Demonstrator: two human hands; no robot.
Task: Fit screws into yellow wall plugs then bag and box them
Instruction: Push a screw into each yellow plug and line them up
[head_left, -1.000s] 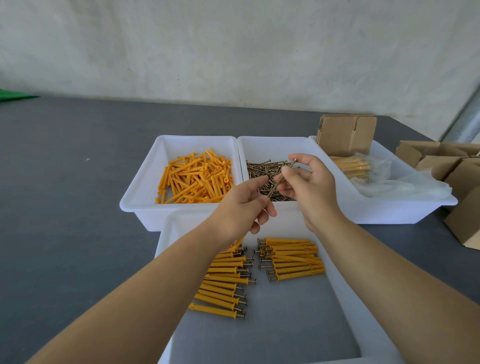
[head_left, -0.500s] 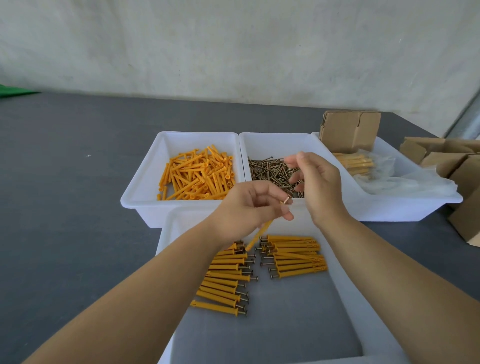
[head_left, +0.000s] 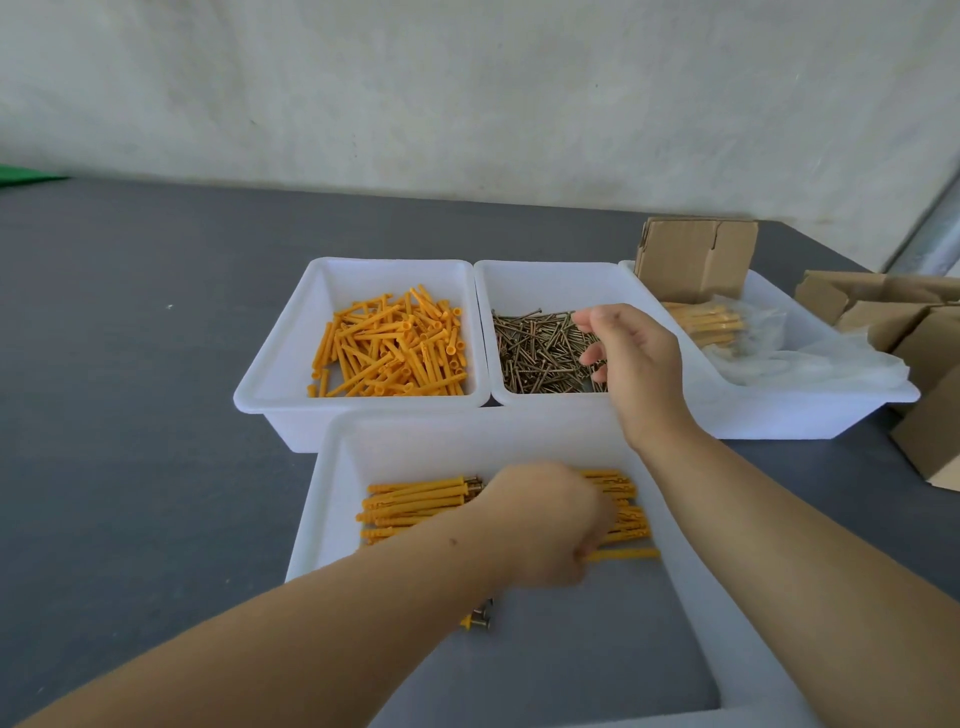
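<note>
Left hand low inside the near white tray, fingers curled round one assembled plug whose yellow shaft pokes out rightward, just beside the right-hand row; the hand covers the gap between the two rows of assembled plugs, screw heads facing the middle. Right hand hangs over the screw tray, fingers loosely spread and bent downward above the heap of screws; whether it touches any screw, cannot tell; it holds nothing visible. Bare yellow wall plugs piled in the far-left tray, which touches the screw tray. Third tray at right holds clear bags, one with bagged plugs, and an open cardboard box standing at its back; more cardboard boxes on the dark grey surface further right.
</note>
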